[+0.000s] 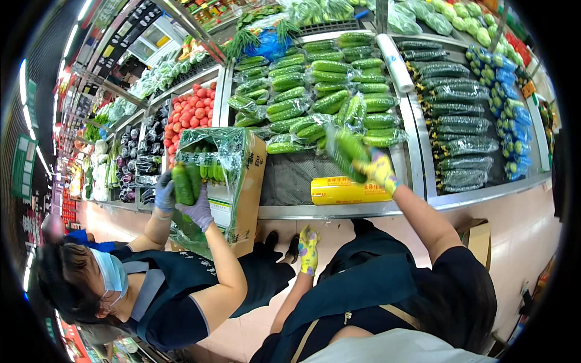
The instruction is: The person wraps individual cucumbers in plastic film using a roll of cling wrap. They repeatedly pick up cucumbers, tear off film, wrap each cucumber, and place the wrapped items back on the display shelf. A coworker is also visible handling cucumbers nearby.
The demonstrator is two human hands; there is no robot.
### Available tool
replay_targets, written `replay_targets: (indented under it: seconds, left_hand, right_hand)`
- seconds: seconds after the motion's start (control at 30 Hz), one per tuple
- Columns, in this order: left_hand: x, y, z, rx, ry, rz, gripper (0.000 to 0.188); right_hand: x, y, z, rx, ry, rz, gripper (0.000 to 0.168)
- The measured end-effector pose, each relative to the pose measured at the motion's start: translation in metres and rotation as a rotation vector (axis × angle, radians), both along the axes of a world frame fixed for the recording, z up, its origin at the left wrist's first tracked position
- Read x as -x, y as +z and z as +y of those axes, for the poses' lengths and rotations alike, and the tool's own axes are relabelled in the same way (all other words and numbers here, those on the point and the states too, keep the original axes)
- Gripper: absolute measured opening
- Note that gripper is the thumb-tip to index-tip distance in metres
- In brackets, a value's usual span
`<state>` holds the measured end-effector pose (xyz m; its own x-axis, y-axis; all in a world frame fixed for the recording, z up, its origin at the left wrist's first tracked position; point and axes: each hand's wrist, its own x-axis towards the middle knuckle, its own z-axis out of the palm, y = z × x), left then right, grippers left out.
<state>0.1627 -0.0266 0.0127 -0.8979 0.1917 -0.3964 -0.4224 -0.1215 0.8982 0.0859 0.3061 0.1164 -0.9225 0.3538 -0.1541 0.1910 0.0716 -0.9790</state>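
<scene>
My right hand point(380, 171), in a yellow patterned glove, grips the near end of a wrapped cucumber pack point(347, 145). The pack is slightly blurred and tilts over the cucumber bin. Just below that hand lies a yellow roll of cling film point(338, 193) bearing print. My left hand point(309, 249), gloved alike, hangs in front of the stand's metal edge with nothing in it, its fingers slightly apart. Rows of film-wrapped cucumbers point(288, 81) fill the bin's back, beyond a strip of black mat point(290, 179).
At left, a co-worker in gloves point(199, 211) holds cucumbers point(184, 183) by an open, plastic-lined cardboard box point(249, 181). Tomatoes point(193, 109) lie behind it. Dark wrapped cucumbers point(458, 109) fill the right bin. A white plastic roll point(395, 63) lies on the divider.
</scene>
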Motion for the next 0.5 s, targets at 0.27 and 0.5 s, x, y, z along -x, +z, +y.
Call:
replay_targets:
  seconds: [0.27,0.5]
  left_hand:
    - [0.08,-0.052,0.029,0.915,-0.323,0.265,0.084]
    - [0.112,-0.032,0.078,0.996,-0.497,0.114,0.088]
  right_hand:
    - [0.02,0.049,0.067,-0.586,0.036,-0.402,0.071]
    - [-0.153,-0.124,0.025,-0.842,-0.053,-0.768,0.063]
